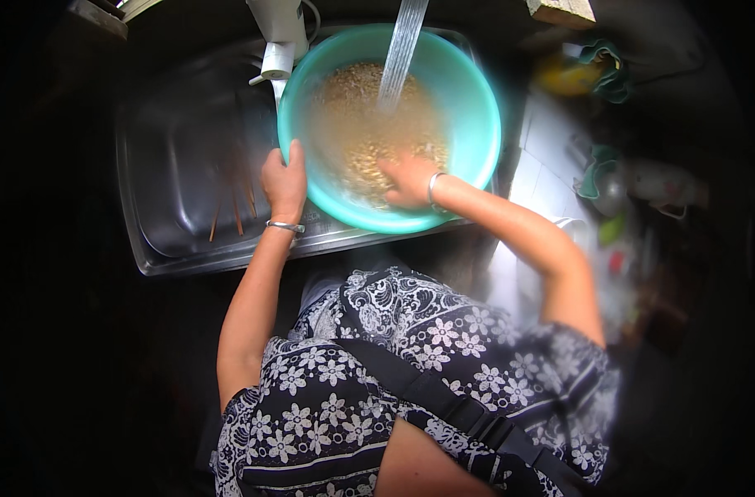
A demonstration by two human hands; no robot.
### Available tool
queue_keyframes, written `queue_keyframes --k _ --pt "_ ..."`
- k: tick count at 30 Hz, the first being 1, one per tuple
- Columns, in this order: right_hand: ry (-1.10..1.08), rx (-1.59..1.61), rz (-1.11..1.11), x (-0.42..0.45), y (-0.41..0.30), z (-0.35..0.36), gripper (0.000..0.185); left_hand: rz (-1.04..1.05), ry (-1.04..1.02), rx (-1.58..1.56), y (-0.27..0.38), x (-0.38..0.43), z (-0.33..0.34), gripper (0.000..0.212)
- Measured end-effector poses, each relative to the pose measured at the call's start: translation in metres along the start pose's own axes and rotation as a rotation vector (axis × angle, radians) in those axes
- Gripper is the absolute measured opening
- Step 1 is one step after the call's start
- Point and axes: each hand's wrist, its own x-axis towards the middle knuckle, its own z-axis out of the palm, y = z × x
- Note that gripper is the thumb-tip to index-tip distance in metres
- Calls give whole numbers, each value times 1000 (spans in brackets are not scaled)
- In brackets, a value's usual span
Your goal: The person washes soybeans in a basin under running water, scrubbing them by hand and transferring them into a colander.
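Observation:
A turquoise plastic basin [477,124] stands over the right part of a steel sink, with tan grains or beans [368,158] under cloudy water in it. Water [402,56] pours into the basin from above. My left hand [285,180] grips the basin's left rim, its thumb on top; a silver bangle is on the wrist. Inside the basin, at its lower right, my right hand [411,180] dips into the grains, fingers partly spread and partly hidden by the water. Whether it holds any grains cannot be told.
The steel sink's left bowl [185,161] holds several thin brown sticks [236,211]. A white tap-like fixture [279,56] stands behind the basin's left edge. On the right are white tiles [539,180], a green cloth [598,171], a yellow item [567,74] and blurred bags.

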Motion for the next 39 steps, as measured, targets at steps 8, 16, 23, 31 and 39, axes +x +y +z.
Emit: queue_keyframes --k 8,16,23,31,39 --pt "573 388 -172 -19 -21 -34 21 -121 -63 -347 -60 31 -37 23" --pt "656 608 -59 -45 -18 -14 17 -438 -238 -953 -58 43 -89 26" --pt "758 767 -72 -47 -48 -14 12 -392 -333 -1056 -39 21 -112 27" --pt "865 262 -564 -45 -109 -61 16 -437 -940 -1299 38 -46 -73 39" --pt "889 353 -605 -63 -99 -77 12 -469 -1089 -1502 70 -52 -84 48"
